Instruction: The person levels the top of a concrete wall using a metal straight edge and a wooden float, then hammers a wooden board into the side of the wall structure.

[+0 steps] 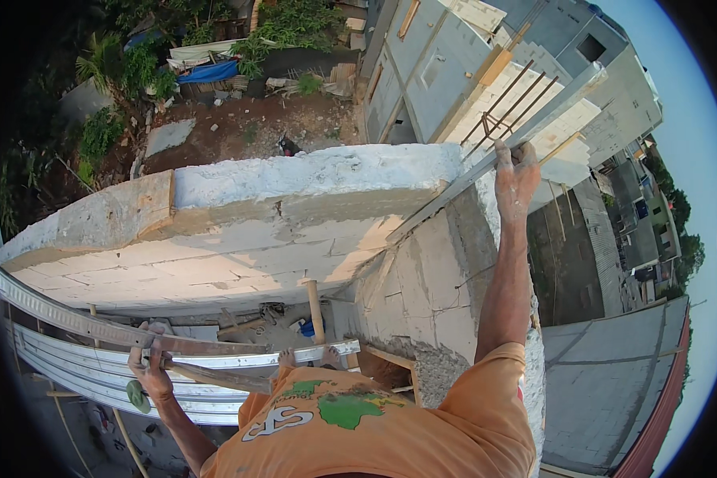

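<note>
My right hand (516,169) is stretched out ahead at the wall corner. Its fingers curl over a long straight grey metal bar (562,105), which slants from the wall's inner corner up past the rebar. Low on the left, my left hand (151,368) wraps round the meeting of a metal rail (72,312) and a brownish strip; its grip is partly hidden. A wooden pole (215,376) runs from there toward my body. Just below that hand hangs a small green object (138,396) of unclear kind. The block wall (215,259) has a rough concrete top (311,177).
Rusty rebar (508,107) sticks up beside the bar. Bare feet (287,358) show on silver metal profiles (72,358) high above a lower floor. A wooden post (315,312) stands near the wall. Beyond lie a dirt yard (231,127) and grey block buildings (422,72).
</note>
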